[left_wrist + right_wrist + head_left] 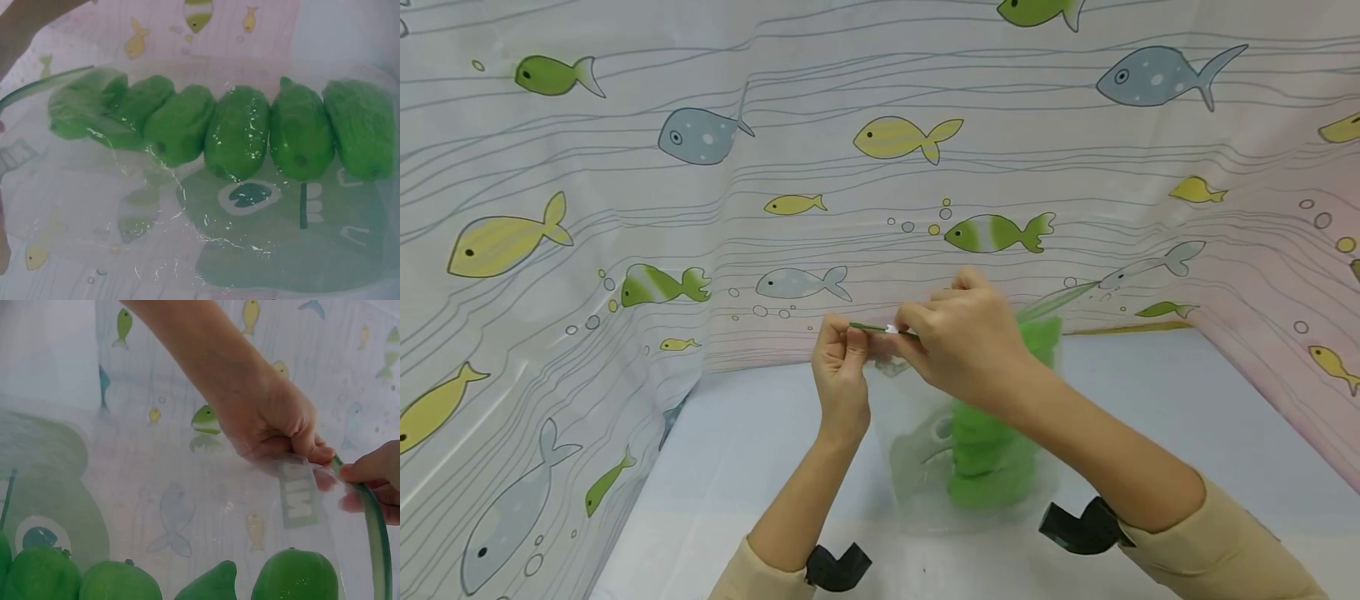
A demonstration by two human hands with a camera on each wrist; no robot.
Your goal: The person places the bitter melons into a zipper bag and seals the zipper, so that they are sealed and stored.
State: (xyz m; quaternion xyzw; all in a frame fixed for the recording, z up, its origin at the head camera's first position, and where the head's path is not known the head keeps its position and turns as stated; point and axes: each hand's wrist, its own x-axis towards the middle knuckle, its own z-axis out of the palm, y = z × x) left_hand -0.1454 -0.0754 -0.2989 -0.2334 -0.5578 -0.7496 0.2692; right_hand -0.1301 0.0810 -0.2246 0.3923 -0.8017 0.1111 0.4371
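A clear zip bag [906, 496] with a green zip strip [377, 531] along its mouth hangs upright between the hands. My left hand [842, 367] pinches one end of the strip between thumb and fingers. Close beside it, my right hand [966, 342] pinches the strip near a small white slider [892, 328]. Stacked along one side of the bag are several green, rounded, fruit-like pieces [237, 134], some with stubby tips. A pale green cartoon print with an eye [250, 195] covers part of the bag. Beyond the right hand, the strip's far end slants upward.
The bag hangs over a white tabletop [737, 467]. Behind and at both sides stands a sheet printed with fish [895, 137]. A black wrist mount [838, 568] sits at the left sleeve, another black mount [1078, 527] at the right.
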